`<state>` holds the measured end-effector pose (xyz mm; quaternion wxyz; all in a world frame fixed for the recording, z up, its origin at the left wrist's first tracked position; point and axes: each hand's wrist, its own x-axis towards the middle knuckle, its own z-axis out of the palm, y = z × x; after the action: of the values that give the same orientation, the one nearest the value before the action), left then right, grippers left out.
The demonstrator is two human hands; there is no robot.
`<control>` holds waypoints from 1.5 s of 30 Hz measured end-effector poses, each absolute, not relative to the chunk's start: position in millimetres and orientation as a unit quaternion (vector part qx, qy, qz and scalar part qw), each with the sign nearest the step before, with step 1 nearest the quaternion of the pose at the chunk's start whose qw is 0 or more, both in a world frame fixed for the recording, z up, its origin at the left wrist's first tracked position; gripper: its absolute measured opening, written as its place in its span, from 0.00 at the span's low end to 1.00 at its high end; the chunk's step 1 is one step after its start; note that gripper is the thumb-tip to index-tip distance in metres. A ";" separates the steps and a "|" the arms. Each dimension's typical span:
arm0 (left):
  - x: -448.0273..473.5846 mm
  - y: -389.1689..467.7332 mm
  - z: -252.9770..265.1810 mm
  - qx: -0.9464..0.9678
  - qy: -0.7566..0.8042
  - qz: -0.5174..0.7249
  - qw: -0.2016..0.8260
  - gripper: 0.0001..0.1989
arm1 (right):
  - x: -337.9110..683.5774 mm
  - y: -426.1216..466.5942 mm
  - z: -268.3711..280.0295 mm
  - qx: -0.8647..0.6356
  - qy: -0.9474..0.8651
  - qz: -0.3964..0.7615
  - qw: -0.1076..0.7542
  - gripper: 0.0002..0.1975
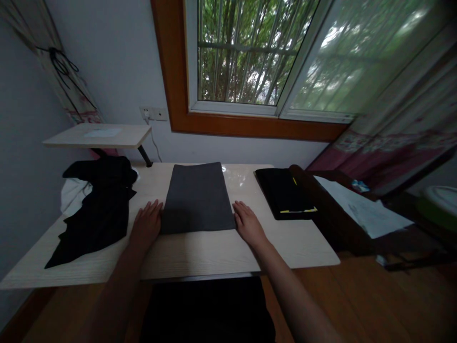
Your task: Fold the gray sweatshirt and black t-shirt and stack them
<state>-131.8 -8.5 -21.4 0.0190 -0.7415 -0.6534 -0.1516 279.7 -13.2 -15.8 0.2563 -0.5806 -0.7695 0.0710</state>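
A dark grey flat rectangular sheet or mat (198,200) lies on the pale wooden table (200,255) in front of me. My left hand (147,221) rests flat on the tabletop at its left edge, fingers stretched out and pointing away from me. On the other side my right hand (248,223) lies with fingers extended, fingertips at the right edge of the sheet. Neither hand holds anything. Whether the sheet is cloth or another material I cannot tell.
Crumpled black cloth (103,205) sits at the left, with white cloth (74,195) under it. A small raised shelf (124,138) stands behind. On the right lie a black folded item with yellow marks (285,193) and, on a dark surface, a white paper sheet (364,209).
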 end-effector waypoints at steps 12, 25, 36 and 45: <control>-125.2 -6.3 -1.7 -0.698 -0.637 -0.313 -0.094 0.24 | 276.5 -17.3 -4.6 -0.564 -0.761 0.068 0.313 0.21; -121.7 -8.6 3.9 -0.698 -0.635 -0.307 -0.122 0.31 | 276.4 -18.7 -2.4 -0.547 -0.769 0.074 0.321 0.10; -125.3 -9.2 0.7 -0.717 -0.608 -0.312 -0.138 0.32 | 279.0 -16.4 -4.7 -0.538 -0.756 0.110 0.355 0.05; -128.0 -8.1 0.0 -0.709 -0.601 -0.313 -0.194 0.32 | 278.8 -15.8 -5.2 -0.540 -0.753 0.123 0.356 0.06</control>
<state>-128.0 -8.1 0.0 -0.1936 -0.7093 -0.6011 -0.3132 278.8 -15.8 -5.2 0.3561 -0.5398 -0.7527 0.1231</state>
